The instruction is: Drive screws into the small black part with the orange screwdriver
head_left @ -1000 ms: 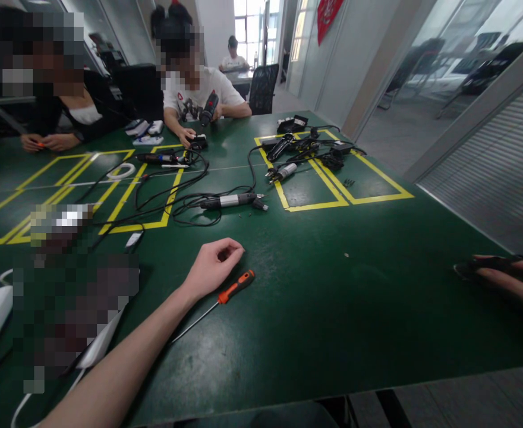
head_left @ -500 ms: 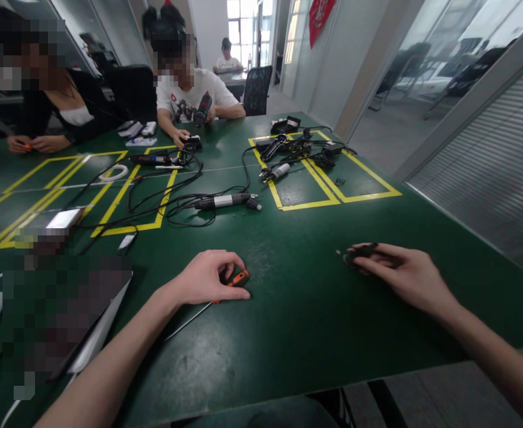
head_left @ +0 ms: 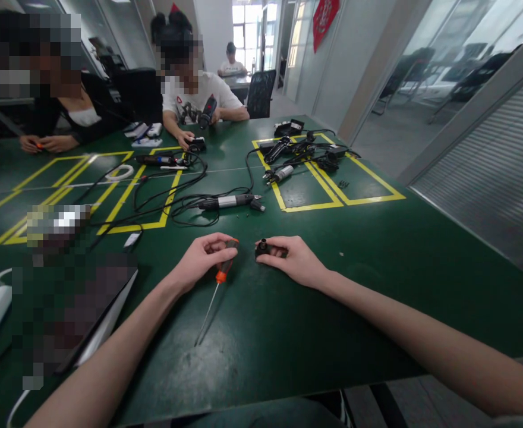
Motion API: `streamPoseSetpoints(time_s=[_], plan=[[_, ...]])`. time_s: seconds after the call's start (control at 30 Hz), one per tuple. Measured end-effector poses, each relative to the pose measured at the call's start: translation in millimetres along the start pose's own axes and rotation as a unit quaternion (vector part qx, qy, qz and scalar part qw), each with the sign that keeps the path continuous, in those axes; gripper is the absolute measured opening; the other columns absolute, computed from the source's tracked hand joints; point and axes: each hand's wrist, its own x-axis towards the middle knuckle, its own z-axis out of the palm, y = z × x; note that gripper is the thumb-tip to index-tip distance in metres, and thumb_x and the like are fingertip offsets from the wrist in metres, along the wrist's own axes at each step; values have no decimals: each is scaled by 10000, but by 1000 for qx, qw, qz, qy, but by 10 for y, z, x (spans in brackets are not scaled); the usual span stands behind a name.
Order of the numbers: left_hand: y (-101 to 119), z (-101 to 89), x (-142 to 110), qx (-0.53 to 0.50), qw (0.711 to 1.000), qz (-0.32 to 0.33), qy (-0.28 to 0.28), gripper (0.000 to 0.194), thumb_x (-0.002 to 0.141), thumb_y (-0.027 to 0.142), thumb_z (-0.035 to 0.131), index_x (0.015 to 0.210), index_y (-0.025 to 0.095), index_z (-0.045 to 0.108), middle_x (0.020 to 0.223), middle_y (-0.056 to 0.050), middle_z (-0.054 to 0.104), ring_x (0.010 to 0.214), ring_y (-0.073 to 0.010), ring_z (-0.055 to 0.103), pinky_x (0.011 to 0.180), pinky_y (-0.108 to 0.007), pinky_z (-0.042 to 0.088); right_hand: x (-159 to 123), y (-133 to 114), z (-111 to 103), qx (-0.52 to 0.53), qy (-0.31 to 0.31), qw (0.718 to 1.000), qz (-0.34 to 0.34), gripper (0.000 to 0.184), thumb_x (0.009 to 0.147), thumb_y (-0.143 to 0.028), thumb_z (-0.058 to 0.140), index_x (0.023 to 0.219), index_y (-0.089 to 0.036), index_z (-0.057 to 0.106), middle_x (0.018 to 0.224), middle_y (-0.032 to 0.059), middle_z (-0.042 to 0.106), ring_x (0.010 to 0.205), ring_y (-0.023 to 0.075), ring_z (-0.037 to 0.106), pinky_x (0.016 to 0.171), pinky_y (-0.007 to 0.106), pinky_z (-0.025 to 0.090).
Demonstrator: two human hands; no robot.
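Partly covered by the gripping fingers, the orange-and-black handle of a screwdriver (head_left: 221,276) sits clamped in a person's left hand (head_left: 204,255), its shaft slanting toward the near edge of a green table (head_left: 333,345); just beside it, the right hand (head_left: 303,261) pinches a small black part (head_left: 262,247), its full shape hard to make out

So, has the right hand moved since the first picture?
Yes, leftward: the right hand was right of the yellow tape; now it is left of that tape's right corner.
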Motion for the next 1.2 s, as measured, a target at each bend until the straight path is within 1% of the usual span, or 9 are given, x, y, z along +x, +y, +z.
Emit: streamPoseSetpoints(time_s=[0.1,0.17,0.57,0.87,0.93,0.97,1.07,1.13,1.2], plan=[[4,47,14,-25,998,3,50,511,638,513,903,943,147,719,630,25,629,549,-110,533,527,-225,390,1,4,-5,-2,-10,1000,4,316,872,-417,761,1002,-131,791,643,-39,541,569,108,442,538,246,381],[5,74,22,-28,998,4,63,509,639,515,899,943,147,722,622,30,623,528,-96,501,510,-215,352,1,1,-10,2,-15,1000,10,316,877,-416,766,1005,-129,787,643,-40,540,571,108,434,539,247,376],[-32,85,37,-7,997,13,77,480,650,489,884,952,139,752,651,13,653,533,-90,484,529,-212,339,30,10,0,-6,-14,1000,-22,243,878,-352,797,970,-128,779,699,-28,590,591,102,436,564,243,383],[-16,89,33,-13,996,10,85,484,634,469,899,942,131,741,641,16,666,523,-85,477,526,-212,347,30,35,-13,-3,-32,999,-14,325,824,-327,841,1057,-112,768,724,-29,608,608,108,498,595,252,430],[-16,81,34,-26,996,11,85,483,642,468,902,946,130,739,650,7,681,525,-87,485,529,-215,360,17,28,-27,-3,-40,999,-21,411,782,-305,862,1130,-119,747,853,5,662,628,105,534,598,253,454],[-12,81,32,-37,996,11,84,484,649,470,902,954,132,738,665,0,694,528,-90,495,533,-217,370,6,16,-46,3,-40,999,-25,489,759,-294,869,1195,-128,722,981,38,684,643,102,558,593,253,465],[26,105,6,-73,994,14,84,489,654,469,909,970,140,733,714,-23,731,548,-103,547,550,-222,400,-46,-71,-165,39,-18,999,-25,694,729,-296,859,1362,-178,599,1340,124,599,713,101,622,569,249,486],[83,146,-26,-83,992,28,90,481,654,456,917,968,147,725,728,-30,743,567,-115,581,567,-227,417,-87,-180,-280,47,23,999,-14,567,778,-348,816,1277,-188,602,1253,105,635,711,107,611,562,247,483],[171,202,-58,-82,991,55,92,474,658,450,921,967,157,712,704,-19,733,573,-126,596,573,-234,423,-122,-326,-385,49,47,998,-20,363,830,-411,764,1080,-178,642,1026,58,674,677,116,582,550,248,472]])
